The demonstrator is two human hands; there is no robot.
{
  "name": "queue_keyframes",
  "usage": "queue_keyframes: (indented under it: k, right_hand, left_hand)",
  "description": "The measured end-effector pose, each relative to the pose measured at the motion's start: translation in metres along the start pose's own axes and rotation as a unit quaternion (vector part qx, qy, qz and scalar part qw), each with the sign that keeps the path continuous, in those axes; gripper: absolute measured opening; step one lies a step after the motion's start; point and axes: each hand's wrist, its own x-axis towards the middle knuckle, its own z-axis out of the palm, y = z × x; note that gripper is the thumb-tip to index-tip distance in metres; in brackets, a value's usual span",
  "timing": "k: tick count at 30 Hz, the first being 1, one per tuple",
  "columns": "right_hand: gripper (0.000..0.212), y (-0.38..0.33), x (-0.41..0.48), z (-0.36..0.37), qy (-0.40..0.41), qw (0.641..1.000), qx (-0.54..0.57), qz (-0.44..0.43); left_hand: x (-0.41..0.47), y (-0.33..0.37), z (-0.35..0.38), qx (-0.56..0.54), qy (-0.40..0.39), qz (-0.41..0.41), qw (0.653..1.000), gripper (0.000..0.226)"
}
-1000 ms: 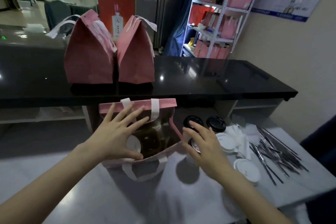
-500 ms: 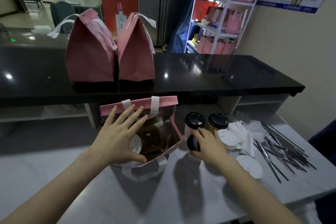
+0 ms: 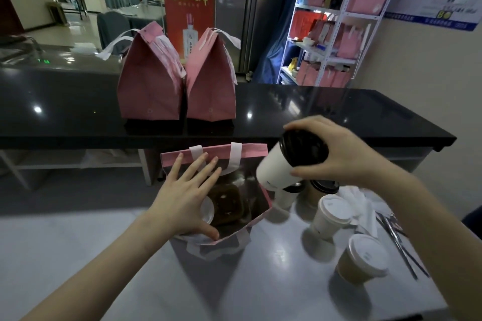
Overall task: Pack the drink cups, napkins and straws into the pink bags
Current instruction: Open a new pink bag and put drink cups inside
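The right hand [image 3: 347, 156] has its grip around a black-lidded cup [image 3: 289, 161], tilted above the open pink bag [image 3: 257, 219] on the bench [image 3: 260, 281]; the left hand [image 3: 187, 198], fingers spread wide, rests on the bag's mouth. A red banner [image 3: 188, 0] reads 茶油大師.

Open pink bag [image 3: 257, 150] stood on the grey worktop [image 3: 130, 255], white handles flopped over its rim, a white-lidded cup [image 3: 206, 209] and a brown tray [image 3: 227, 202] inside. White cup with a black lid [image 3: 292, 161] hung tilted in the air, just right of the bag's mouth. Two more black-lidded cups [image 3: 323, 186] stood under it, partly hidden. Two white-lidded cups [image 3: 331, 216] [image 3: 362, 259] stood further right. White napkins [image 3: 365, 203] lay crumpled beside them. Dark wrapped straws [image 3: 399, 237] lay in a loose heap by the right edge. Two closed pink bags [image 3: 150, 86] [image 3: 211, 86] stood side by side, touching, on the black counter [image 3: 339, 109] behind.
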Motion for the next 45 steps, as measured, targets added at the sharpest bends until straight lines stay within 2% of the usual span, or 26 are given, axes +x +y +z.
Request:
queue_keyframes:
  k: [2,5,11,16,18,22,24,30,37,45]
  right_hand:
    - [0.072,-0.025,0.01,-0.002,-0.03,0.999,0.011,-0.033]
    - [0.074,-0.044,0.029,0.032,-0.08,0.994,-0.038,-0.066]
    - [0.078,-0.03,0.048,0.123,-0.138,0.975,-0.157,-0.073]
    - [0.078,-0.018,0.056,0.156,-0.123,0.941,-0.306,-0.082]
    - [0.079,-0.021,0.06,0.162,-0.107,0.939,-0.316,-0.082]
    - [0.074,-0.031,0.064,0.18,-0.099,0.925,-0.34,-0.135]
    - [0.072,-0.028,0.066,0.184,-0.111,0.927,-0.338,-0.12]
    - [0.083,0.008,0.06,0.189,-0.158,0.951,-0.264,-0.003]
    - [0.086,0.017,0.059,0.2,-0.149,0.964,-0.22,0.004]
    - [0.084,0.025,0.061,0.214,-0.155,0.961,-0.227,0.037]
  left_hand:
    - [0.0,0.001,-0.001,-0.002,0.002,-0.001,1.0,0.135]
    - [-0.001,0.001,-0.002,0.001,0.003,-0.004,1.0,0.139]
    - [-0.011,-0.006,-0.007,0.0,0.01,-0.011,1.0,0.13]
    - [-0.02,-0.008,-0.016,0.02,0.012,-0.001,1.0,0.122]
    - [-0.021,-0.01,-0.016,0.019,-0.01,-0.005,1.0,0.123]
    - [-0.02,-0.015,-0.009,0.023,-0.018,-0.041,0.999,0.13]
    - [-0.02,-0.017,-0.007,0.03,-0.025,-0.044,0.998,0.135]
    - [-0.019,-0.017,-0.001,0.04,-0.02,-0.039,0.998,0.141]
    - [-0.015,-0.016,-0.001,0.041,-0.023,-0.041,0.998,0.142]
    - [-0.013,-0.016,0.0,0.027,-0.038,-0.036,0.998,0.141]
